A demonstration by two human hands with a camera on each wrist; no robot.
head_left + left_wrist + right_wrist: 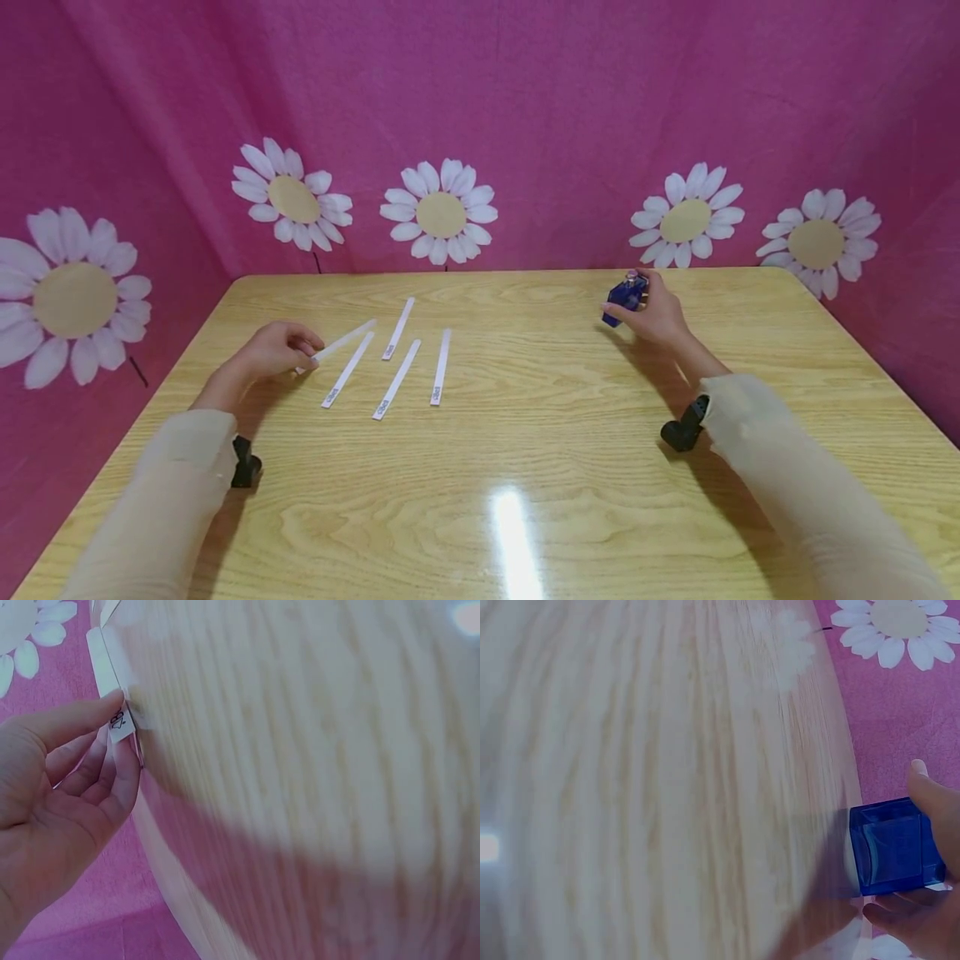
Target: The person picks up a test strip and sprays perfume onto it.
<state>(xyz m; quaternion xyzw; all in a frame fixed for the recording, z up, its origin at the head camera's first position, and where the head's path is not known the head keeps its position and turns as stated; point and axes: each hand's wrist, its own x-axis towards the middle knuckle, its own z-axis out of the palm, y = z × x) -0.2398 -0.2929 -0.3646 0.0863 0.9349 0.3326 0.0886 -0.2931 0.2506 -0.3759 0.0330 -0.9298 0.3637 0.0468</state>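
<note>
The table (pixel 570 400) has a pale wood-grain top, and a bright streak of light (pixel 516 542) shines on its near middle. A pink curtain (pixel 555 100) printed with 5 white daisies (pixel 438 215) hangs behind the far edge and along the left and right sides. The person's sleeves (pixel 787 475) are light beige, with a small black camera (pixel 684 429) at each wrist.

The bottle (pixel 621 300) is deep blue, glossy and see-through, with squared edges. The paper strips are narrow and white; small dark print marks the near end of the 4 loose strips (pixel 397 380).

The right hand (pixel 660 312) grasps the bottle between thumb and fingers at the far right of the table; I cannot tell whether the bottle touches the wood. The left hand (pixel 272 350), at the left, pinches the printed end of 1 strip (pixel 347 339), which points toward the far right. The loose strips lie apart, just right of the left hand and well left of the bottle.
</note>
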